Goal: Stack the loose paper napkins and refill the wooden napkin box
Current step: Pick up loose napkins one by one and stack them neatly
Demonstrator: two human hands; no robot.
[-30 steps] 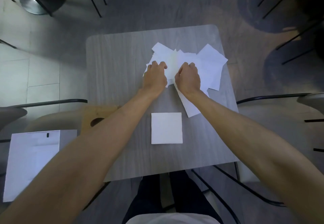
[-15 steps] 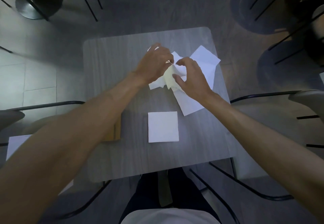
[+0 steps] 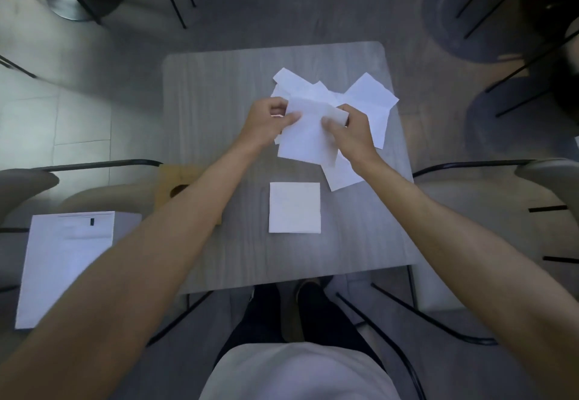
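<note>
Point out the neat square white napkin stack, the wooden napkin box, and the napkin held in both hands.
Square white napkin stack (image 3: 294, 207), head view, centre of top sheet.
Wooden napkin box (image 3: 170, 177), head view, visible top.
Held white napkin (image 3: 307, 136), head view, middle.

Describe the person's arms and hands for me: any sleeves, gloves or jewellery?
Both arms are bare from the frame's edge to the fingers: no sleeves show. The left hand and right hand wear no gloves, and no watch, bracelet or ring is visible. The fingernails look short. Nothing is marked on the forearms. A light top and dark trousers show below.

Grey table (image 3: 219, 102) bears napkin stack (image 3: 294, 207), loose napkins (image 3: 369, 98).
</note>
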